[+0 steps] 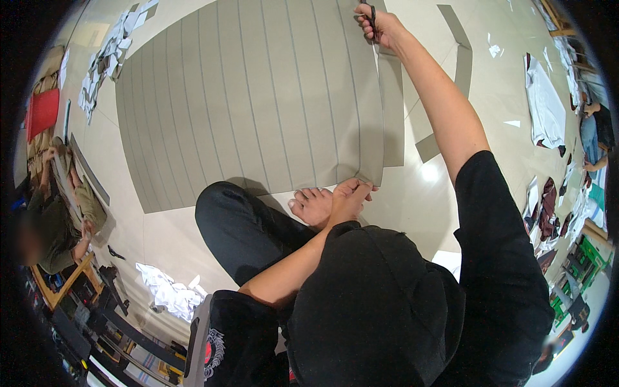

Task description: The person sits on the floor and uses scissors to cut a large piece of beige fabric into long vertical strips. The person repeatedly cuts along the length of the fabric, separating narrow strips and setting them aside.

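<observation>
A large grey-beige sheet with dark parallel lines (258, 97), perhaps cloth, lies spread on the floor in front of me. My right hand (383, 27) is stretched out to its far right part, fingers wrapped round black-handled scissors (369, 11). Where the blades end is hard to make out. A narrow slit runs from near the scissors down the sheet's right side, with a strip of the same material (393, 122) to the right of it. Beside my bare foot (313, 206), my left hand (351, 195) pinches the sheet's near right corner.
A bent loose grey-beige strip (461, 71) lies to the right. White scraps (167, 290) are heaped at near left, with more scraps (106, 64) at far left. A co-worker (64, 206) sits at the left edge holding a strip. White cloth pieces (545, 100) lie at far right.
</observation>
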Available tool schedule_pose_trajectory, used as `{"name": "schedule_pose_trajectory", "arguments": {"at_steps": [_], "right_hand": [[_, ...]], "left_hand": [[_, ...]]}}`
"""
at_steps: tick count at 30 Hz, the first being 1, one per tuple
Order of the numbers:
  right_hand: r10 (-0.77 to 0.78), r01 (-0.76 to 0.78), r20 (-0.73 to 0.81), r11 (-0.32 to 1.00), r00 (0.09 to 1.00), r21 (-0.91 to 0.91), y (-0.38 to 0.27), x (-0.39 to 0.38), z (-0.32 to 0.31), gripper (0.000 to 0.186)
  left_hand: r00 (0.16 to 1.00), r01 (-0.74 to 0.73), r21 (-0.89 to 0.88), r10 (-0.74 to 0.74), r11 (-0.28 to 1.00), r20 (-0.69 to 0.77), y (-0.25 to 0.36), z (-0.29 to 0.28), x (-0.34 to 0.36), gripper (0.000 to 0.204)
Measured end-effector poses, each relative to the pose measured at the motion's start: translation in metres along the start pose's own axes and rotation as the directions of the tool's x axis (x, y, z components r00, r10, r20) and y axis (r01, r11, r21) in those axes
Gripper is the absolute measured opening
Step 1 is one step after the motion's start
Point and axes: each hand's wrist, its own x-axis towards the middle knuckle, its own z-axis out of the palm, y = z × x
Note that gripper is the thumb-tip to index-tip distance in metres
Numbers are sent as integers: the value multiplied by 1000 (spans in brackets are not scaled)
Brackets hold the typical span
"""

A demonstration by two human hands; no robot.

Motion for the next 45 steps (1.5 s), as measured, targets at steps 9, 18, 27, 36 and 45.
{"name": "schedule_pose_trajectory", "arguments": {"at_steps": [9,18,27,36,45], "right_hand": [[11,-11,-2,1000,1000,-17,-7,8,2,28],[7,-7,-3,999,1000,-42,-9,6,3,30],[-25,24,-17,998,1000,-56,-10,0,8,32],[-20,19,-14,995,1000,-103,-10,3,3,33],[-1,2,34,1000,999,-31,-15,6,-1,33]], "left_hand": [[999,27,20,-26,999,-18,4,0,-1,10],[999,29,41,-27,999,-36,3,1,0,12],[998,44,47,-43,998,-37,3,0,1,12],[999,27,40,-26,999,-44,3,2,1,13],[999,11,22,-10,1000,-48,0,1,3,13]]}}
